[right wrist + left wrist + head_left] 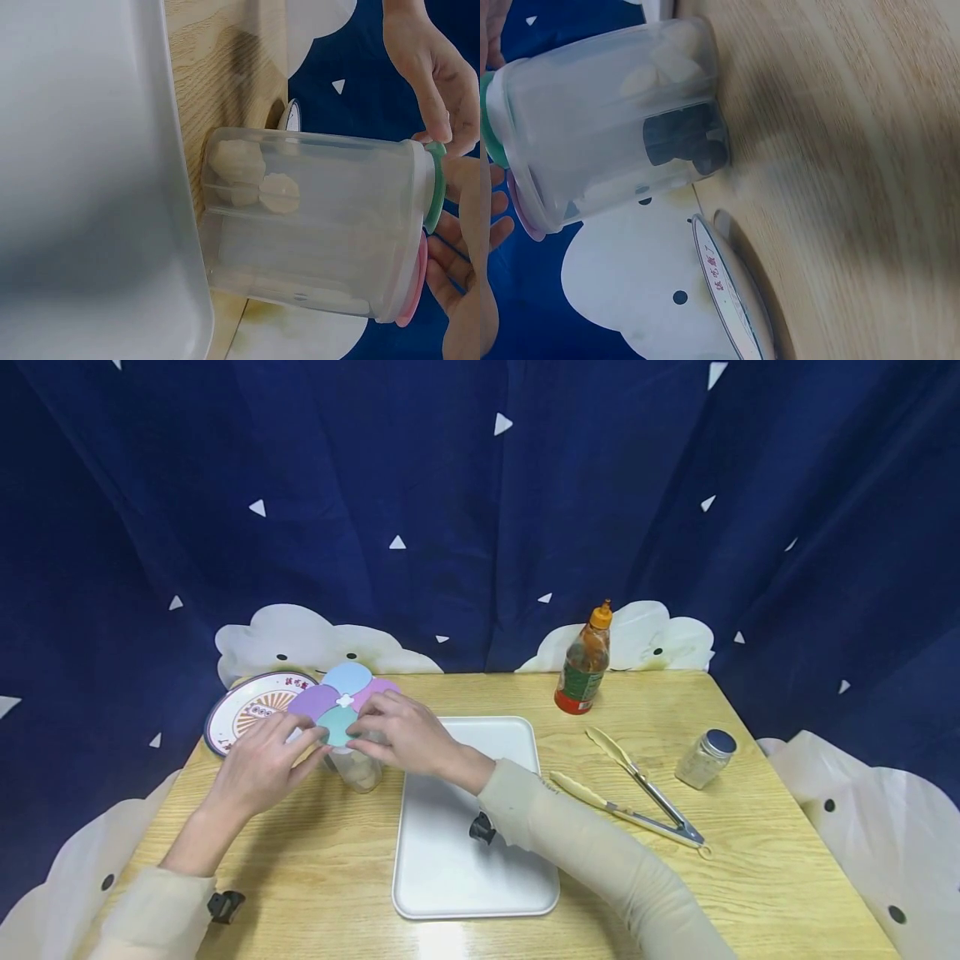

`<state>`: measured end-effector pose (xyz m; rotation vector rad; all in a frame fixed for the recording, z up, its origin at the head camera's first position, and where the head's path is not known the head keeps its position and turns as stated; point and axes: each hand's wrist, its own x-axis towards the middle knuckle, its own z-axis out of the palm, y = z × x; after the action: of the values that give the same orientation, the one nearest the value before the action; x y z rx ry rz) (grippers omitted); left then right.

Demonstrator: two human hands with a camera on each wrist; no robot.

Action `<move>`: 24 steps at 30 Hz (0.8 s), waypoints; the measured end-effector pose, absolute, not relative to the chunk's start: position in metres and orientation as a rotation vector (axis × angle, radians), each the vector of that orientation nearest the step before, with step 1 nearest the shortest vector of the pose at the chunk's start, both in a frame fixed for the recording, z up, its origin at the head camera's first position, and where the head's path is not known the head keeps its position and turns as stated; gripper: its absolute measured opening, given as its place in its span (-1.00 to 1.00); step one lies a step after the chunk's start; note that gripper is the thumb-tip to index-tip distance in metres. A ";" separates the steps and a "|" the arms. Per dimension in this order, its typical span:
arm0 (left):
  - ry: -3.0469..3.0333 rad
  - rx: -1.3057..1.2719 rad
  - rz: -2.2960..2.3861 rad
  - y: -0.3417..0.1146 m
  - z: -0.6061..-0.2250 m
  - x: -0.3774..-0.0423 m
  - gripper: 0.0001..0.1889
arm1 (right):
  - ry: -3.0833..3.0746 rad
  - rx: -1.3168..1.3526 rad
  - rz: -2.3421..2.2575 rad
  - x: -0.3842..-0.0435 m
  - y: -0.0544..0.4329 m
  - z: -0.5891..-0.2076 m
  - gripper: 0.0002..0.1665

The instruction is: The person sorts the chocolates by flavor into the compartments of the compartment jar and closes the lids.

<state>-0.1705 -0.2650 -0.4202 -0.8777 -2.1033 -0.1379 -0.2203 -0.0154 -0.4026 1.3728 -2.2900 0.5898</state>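
Observation:
A clear divided storage container (345, 217) stands upright on the table. Its petal-like lids are blue (347, 678), purple (312, 701), pink (372, 692) and green (336, 727). At the near side, my left hand (262, 758) pinches the green lid's left edge between thumb and finger. My right hand (408, 735) grips the same lid's right edge with bent fingertips. The lid still sits on the container's top. Pale rounded pieces (279, 193) lie at the bottom of one compartment, dark pieces (679, 135) in another.
A patterned plate (225, 718) lies behind the left hand. The white tray (480, 868) is under my right forearm. To the right are a sauce bottle (582, 675), opened tongs (652, 791) and a small lidded jar (705, 760). A dark blue curtain (450, 485) hangs behind.

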 end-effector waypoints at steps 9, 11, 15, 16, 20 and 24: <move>-2.145 -0.838 -0.183 -0.261 -0.423 -0.169 -0.46 | -2.289 1.308 0.562 -0.219 -0.019 -0.405 -0.76; -2.156 -0.824 -0.198 -0.261 -0.423 -0.168 -0.44 | -2.292 1.305 0.556 -0.218 -0.019 -0.404 -0.76; -2.173 -0.800 -0.232 -0.259 -0.424 -0.166 -0.42 | -2.286 1.304 0.545 -0.218 -0.020 -0.404 -0.76; -2.177 -0.796 -0.238 -0.259 -0.424 -0.165 -0.42 | -2.282 1.305 0.542 -0.218 -0.020 -0.405 -0.76; -2.185 -0.784 -0.263 -0.258 -0.426 -0.164 -0.42 | -2.265 1.300 0.530 -0.218 -0.020 -0.406 -0.77; -2.194 -0.770 -0.286 -0.257 -0.427 -0.164 -0.42 | -2.255 1.295 0.522 -0.218 -0.020 -0.407 -0.77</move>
<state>-0.1640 -0.2568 -0.4271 -0.7696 -2.1942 -0.2857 -0.2179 -0.0199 -0.4067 1.2952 -2.2551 0.5222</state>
